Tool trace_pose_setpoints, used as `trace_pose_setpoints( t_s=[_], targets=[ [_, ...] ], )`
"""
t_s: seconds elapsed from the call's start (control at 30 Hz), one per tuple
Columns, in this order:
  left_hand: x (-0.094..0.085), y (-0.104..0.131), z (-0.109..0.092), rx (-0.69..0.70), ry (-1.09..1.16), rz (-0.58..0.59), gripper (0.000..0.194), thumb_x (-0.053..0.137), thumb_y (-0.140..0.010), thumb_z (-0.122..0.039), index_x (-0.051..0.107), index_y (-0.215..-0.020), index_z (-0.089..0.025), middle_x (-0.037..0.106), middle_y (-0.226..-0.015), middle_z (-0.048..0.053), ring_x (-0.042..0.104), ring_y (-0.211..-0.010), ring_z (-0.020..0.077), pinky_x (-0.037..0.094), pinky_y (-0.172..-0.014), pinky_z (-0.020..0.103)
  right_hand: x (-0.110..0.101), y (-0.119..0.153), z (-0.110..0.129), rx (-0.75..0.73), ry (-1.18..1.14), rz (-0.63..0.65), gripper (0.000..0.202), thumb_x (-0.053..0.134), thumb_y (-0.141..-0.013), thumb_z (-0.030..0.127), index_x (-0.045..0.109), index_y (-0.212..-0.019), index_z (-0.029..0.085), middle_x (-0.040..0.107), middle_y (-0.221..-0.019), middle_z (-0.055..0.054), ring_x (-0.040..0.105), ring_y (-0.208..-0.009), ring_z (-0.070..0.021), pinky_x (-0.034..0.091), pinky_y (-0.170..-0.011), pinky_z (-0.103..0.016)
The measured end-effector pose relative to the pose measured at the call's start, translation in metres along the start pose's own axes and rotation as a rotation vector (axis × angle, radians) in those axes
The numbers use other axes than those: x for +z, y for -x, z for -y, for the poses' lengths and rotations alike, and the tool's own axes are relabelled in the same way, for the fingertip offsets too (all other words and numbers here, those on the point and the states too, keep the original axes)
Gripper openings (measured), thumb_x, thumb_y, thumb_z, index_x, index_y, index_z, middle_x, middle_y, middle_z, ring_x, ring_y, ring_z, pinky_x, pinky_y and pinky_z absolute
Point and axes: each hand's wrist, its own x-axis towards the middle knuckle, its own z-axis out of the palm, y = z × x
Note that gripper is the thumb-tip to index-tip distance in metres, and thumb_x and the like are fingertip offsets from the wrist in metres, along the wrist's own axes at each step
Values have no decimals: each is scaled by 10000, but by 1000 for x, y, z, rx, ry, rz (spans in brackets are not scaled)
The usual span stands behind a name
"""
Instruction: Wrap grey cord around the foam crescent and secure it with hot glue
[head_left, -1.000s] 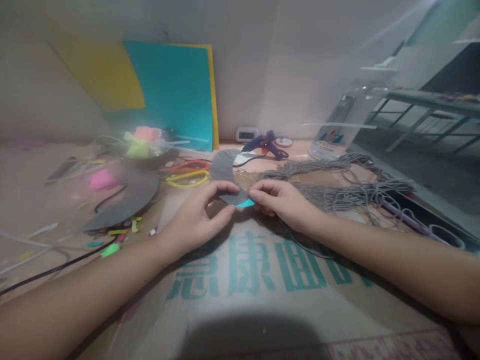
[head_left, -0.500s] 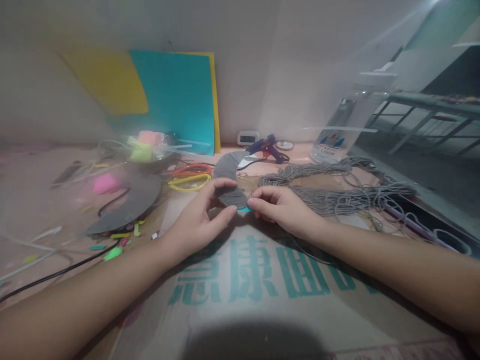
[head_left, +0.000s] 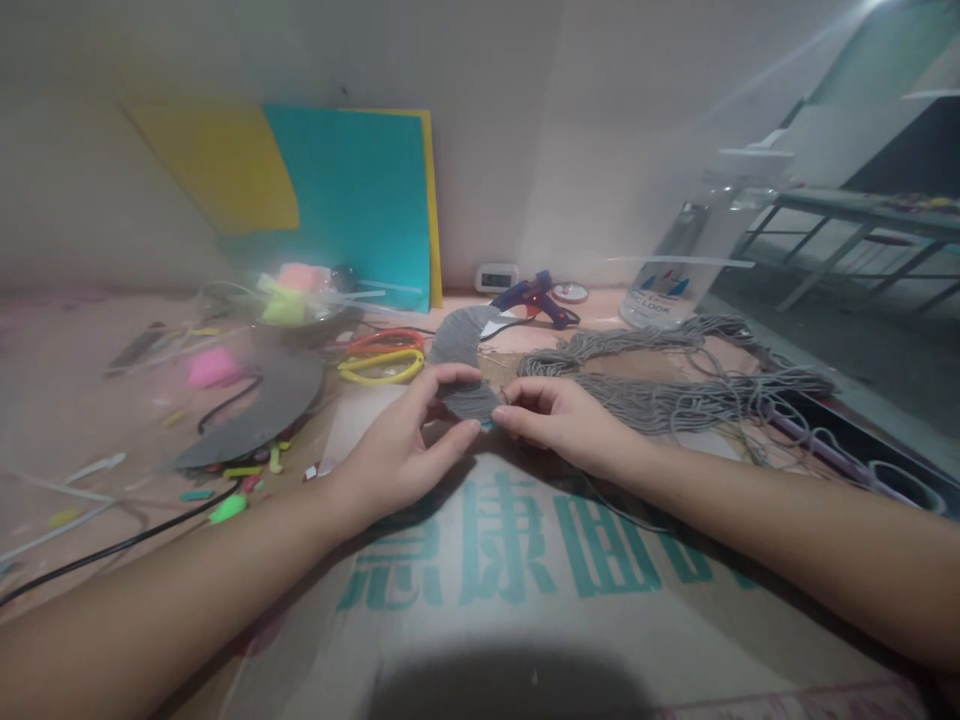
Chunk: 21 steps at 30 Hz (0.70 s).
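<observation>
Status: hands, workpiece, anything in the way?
Left hand holding gray crescent. Right hand pinched at its near end, contents hidden. Glue gun beyond; nothing visibly blocking.

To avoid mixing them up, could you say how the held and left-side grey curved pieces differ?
The held piece sits between left hand and right hand; the other piece lies apart. The held piece looks ribbed, the other piece smooth. The held piece shows a blue sliver; the other piece, none. Both are grey and curved.
</observation>
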Motion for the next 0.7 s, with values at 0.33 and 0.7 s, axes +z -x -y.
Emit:
trace_pose_setpoints(
  t_s=[0.33, 0.7],
  targets=[
    [1, 2, 6, -32, 46, -12, 430, 581, -897, -258, 459, -1308, -234, 621, -1163, 78, 652, -892, 169, 537, -797, 322, -3, 1, -3, -68, 62, 14, 365, 653, -810, 510, 563, -710, 171, 484, -556, 53, 390, -457, -62, 271, -420, -210],
    [0, 1, 2, 50, -40, 29, 447, 590, -868, -203, 438, -1288, -218, 601, -1171, 67, 649, -867, 149, 537, -816, 317, -2, 0, -8, -53, 27, 29, 274, 653, -836, 426, 573, -767, 174, 494, -560, 66, 396, -429, -57, 277, -411, -207]
  ],
)
